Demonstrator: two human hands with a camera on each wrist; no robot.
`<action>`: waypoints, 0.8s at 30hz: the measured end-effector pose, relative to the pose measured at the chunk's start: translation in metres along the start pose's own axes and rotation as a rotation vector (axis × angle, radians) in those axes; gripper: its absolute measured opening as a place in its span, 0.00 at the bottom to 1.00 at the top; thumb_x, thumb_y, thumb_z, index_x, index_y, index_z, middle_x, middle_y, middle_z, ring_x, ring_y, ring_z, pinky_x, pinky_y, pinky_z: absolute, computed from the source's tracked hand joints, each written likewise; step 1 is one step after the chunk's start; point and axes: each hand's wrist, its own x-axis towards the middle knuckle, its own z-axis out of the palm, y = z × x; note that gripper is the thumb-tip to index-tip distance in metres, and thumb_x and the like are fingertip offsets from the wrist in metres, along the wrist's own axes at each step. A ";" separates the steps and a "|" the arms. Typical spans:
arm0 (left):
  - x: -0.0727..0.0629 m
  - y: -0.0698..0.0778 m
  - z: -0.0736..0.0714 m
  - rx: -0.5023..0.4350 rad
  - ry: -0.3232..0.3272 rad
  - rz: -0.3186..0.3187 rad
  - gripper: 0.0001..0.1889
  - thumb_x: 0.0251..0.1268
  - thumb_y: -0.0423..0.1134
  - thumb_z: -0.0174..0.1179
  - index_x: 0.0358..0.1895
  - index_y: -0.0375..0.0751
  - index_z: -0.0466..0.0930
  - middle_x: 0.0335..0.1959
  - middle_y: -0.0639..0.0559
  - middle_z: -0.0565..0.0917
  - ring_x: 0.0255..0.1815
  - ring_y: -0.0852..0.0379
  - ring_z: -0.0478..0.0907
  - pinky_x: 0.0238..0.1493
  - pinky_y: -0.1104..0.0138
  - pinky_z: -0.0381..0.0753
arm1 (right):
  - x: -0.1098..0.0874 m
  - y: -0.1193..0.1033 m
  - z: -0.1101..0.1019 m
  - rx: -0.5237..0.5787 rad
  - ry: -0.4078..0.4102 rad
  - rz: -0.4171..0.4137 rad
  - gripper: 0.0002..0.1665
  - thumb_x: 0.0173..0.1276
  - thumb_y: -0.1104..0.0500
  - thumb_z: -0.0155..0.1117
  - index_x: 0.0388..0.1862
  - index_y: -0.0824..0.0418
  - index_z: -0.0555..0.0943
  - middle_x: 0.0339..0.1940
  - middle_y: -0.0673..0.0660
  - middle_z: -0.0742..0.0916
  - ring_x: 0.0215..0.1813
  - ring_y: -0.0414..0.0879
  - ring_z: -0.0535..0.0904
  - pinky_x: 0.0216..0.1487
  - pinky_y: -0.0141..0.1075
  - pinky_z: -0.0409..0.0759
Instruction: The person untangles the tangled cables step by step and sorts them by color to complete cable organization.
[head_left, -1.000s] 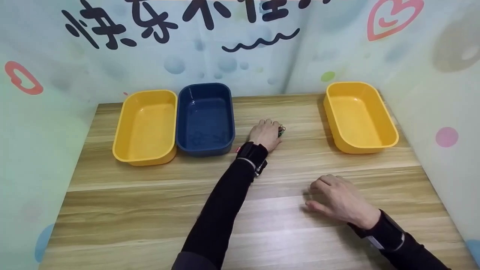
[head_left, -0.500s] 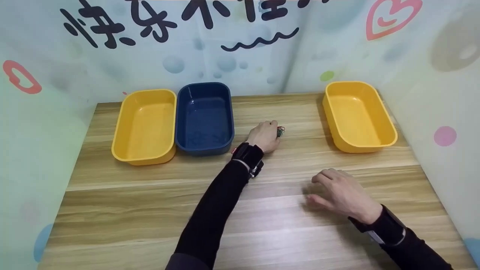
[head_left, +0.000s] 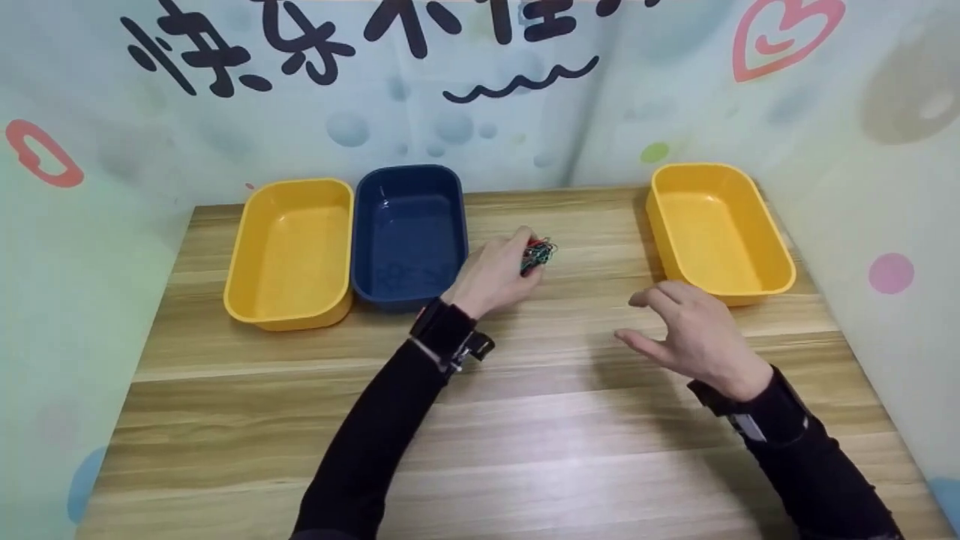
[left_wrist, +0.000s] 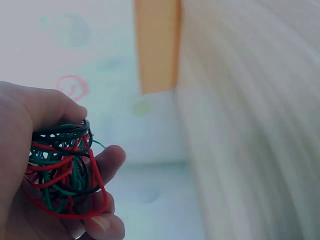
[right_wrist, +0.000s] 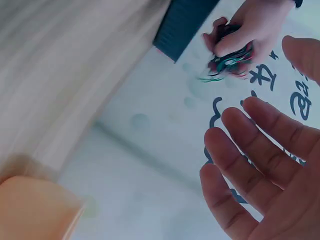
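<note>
In the head view my left hand [head_left: 489,276] grips a small bundle of tangled wires [head_left: 537,256] just right of the blue bin. Red, green and black strands loop over one another in the bundle [left_wrist: 65,170], which the left wrist view shows between thumb and curled fingers. My right hand [head_left: 694,330] hovers over the table in front of the right yellow bin, holding nothing. Its fingers [right_wrist: 245,160] are spread and slightly bent in the right wrist view, where the wire bundle [right_wrist: 232,55] also shows in the left hand.
A yellow bin [head_left: 259,311] and a blue bin [head_left: 409,305] stand side by side at the back left. Another yellow bin [head_left: 724,298] is at the back right. The wooden table [head_left: 525,450] is enclosed by printed cloth walls [head_left: 480,135].
My left hand has picked the wire bundle up off the table and drawn it slightly left. My right hand has risen and moved forward toward the right yellow bin.
</note>
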 end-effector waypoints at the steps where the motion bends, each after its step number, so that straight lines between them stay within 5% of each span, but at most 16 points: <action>1: -0.004 0.000 -0.004 -0.023 0.022 0.006 0.17 0.64 0.46 0.58 0.53 0.43 0.72 0.36 0.48 0.83 0.27 0.53 0.79 0.25 0.65 0.78 | 0.004 0.000 0.001 0.010 0.009 0.003 0.24 0.52 0.47 0.75 0.39 0.64 0.81 0.32 0.58 0.84 0.35 0.53 0.81 0.36 0.43 0.79; 10: -0.037 -0.001 -0.023 -0.233 0.254 0.103 0.18 0.64 0.43 0.60 0.54 0.39 0.75 0.44 0.45 0.85 0.42 0.53 0.83 0.43 0.63 0.82 | 0.044 -0.005 0.011 0.147 0.039 0.055 0.25 0.54 0.50 0.75 0.44 0.65 0.81 0.40 0.59 0.86 0.43 0.53 0.82 0.46 0.44 0.81; 21: -0.060 0.001 -0.031 -0.482 0.387 0.135 0.18 0.64 0.39 0.62 0.55 0.40 0.76 0.47 0.48 0.85 0.46 0.59 0.83 0.48 0.68 0.80 | 0.080 -0.014 0.020 0.279 0.133 0.031 0.23 0.58 0.53 0.73 0.46 0.65 0.79 0.39 0.60 0.86 0.42 0.51 0.82 0.48 0.41 0.79; 24: -0.063 0.001 -0.029 -0.606 0.368 0.131 0.18 0.64 0.37 0.62 0.56 0.39 0.74 0.45 0.45 0.85 0.37 0.56 0.84 0.37 0.66 0.83 | 0.086 -0.018 0.022 0.322 0.165 0.021 0.22 0.58 0.54 0.73 0.46 0.65 0.79 0.39 0.59 0.86 0.42 0.51 0.82 0.47 0.41 0.80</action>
